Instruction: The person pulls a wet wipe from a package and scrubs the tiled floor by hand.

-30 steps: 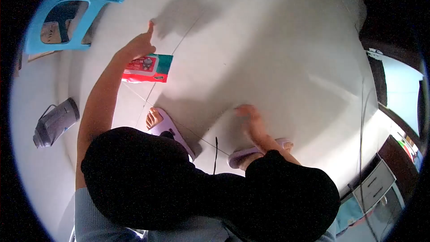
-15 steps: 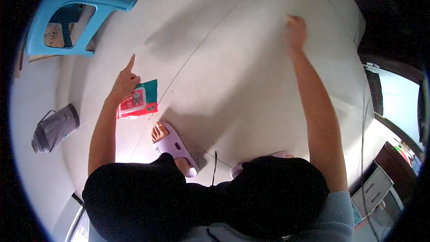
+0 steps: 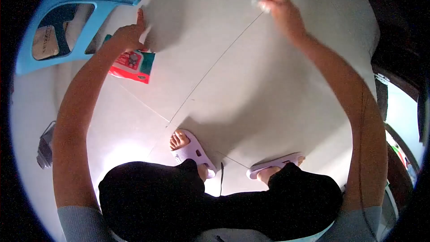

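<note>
My left hand point(image 3: 132, 37) is closed on a red and green pack of wipes point(image 3: 142, 68), its index finger stretched forward. The pack sticks out beneath the hand, near the blue stool, and part of it is hidden by my hand and wrist. Farther forward and to the right, my right hand point(image 3: 283, 13) is low over the pale floor point(image 3: 215, 85). Its fingers are pinched round a small whitish thing point(image 3: 260, 3), too blurred to name for certain.
A blue plastic stool point(image 3: 83, 56) stands at the upper left. A grey bag-like object point(image 3: 45, 148) lies at the left, partly behind my arm. My feet in lilac slippers point(image 3: 195, 151) are on the tiled floor. Dark furniture point(image 3: 398, 31) lines the right side.
My left hand has moved forward with the pack of wipes towards the stool. My right hand has swung forward and left, and the whitish thing in its fingers now shows. The view has shifted slightly.
</note>
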Action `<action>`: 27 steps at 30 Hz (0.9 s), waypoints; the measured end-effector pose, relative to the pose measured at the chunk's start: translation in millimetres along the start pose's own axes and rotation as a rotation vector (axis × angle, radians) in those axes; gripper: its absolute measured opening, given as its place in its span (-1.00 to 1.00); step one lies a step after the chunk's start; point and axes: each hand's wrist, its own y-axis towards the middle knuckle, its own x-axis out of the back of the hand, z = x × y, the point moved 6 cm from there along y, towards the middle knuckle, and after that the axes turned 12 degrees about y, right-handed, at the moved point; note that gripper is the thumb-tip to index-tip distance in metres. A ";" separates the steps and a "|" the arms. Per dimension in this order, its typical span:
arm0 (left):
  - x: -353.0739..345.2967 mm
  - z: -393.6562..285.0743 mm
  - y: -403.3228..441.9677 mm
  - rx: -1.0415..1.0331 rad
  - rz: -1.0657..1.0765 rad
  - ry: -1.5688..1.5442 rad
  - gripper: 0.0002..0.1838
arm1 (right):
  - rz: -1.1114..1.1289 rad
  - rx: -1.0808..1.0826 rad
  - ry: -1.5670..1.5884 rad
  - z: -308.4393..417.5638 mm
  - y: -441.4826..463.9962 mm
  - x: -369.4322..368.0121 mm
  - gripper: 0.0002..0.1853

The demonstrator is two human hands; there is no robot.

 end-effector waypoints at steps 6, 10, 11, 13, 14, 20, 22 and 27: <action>4.4 0.8 -8.3 -0.048 -0.061 -0.017 0.29 | -0.039 -0.244 0.278 33.9 -5.2 -70.0 -0.87; -5.2 3.2 -3.3 -0.076 -0.078 -0.080 0.28 | 0.504 0.107 0.374 137.3 -123.5 -145.4 -0.81; -3.5 5.0 -3.2 -0.054 -0.042 -0.096 0.28 | 0.731 -0.187 0.525 152.1 -138.2 -145.9 -0.79; 7.3 0.7 -8.2 -0.027 0.002 -0.071 0.29 | 0.628 -0.066 0.301 147.2 -137.1 -123.3 -0.75; 7.7 0.9 -7.9 -0.022 0.011 -0.066 0.29 | 0.466 -0.039 0.181 131.9 -136.2 -108.8 -0.74; 1.8 -0.2 -4.6 -0.048 0.019 -0.008 0.31 | -0.539 -0.262 -0.349 -57.4 -74.3 56.4 -0.83; -6.1 3.4 -0.2 -0.086 -0.021 -0.044 0.31 | -0.640 -0.529 0.002 -69.4 -78.0 47.8 -0.78; 16.2 -6.9 -13.6 -0.075 -0.019 -0.088 0.30 | 0.107 -0.571 0.244 81.9 -182.5 -114.8 -0.73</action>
